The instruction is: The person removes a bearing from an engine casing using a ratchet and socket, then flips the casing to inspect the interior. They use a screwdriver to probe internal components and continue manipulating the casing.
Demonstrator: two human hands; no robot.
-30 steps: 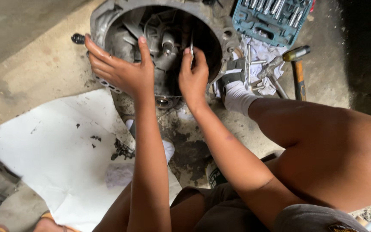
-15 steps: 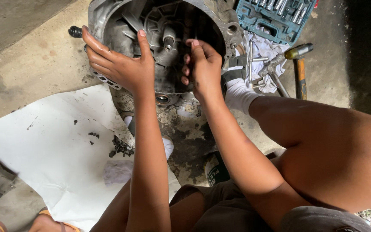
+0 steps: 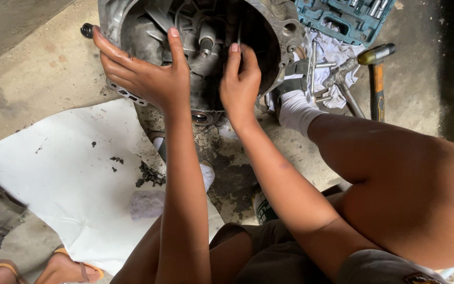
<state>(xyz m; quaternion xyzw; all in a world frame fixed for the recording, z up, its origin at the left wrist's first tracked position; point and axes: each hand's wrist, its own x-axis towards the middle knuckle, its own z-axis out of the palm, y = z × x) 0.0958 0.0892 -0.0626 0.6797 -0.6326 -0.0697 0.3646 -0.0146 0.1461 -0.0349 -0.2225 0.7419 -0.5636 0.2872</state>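
- Starting at the left, I see a white sheet (image 3: 64, 173) spread on the concrete floor (image 3: 32, 79), with dark crumbs of grime on it; I would keep loose bits on that sheet rather than in the dust.
- Bracing comes next: my left hand (image 3: 143, 73) lies spread, fingers wide, over the rim of the grey metal housing (image 3: 127, 23), which stands on the floor at the top of the view, its open mouth toward me. I judge this hand should press steadily so the casing cannot rock.
- Inside the mouth a splined shaft (image 3: 206, 44) stands at the middle; I would keep clear of its splines.
- My right hand (image 3: 240, 79) pinches a thin metal rod (image 3: 238, 36) just beside that shaft, fingertips closed on it. I cannot tell what its tip meets, so I would work it gently and straight, never levering.
- Farther right, a hammer (image 3: 377, 79) and loose tools lie on a white rag (image 3: 337, 50), beside a blue socket case (image 3: 342, 16), near enough to reach.
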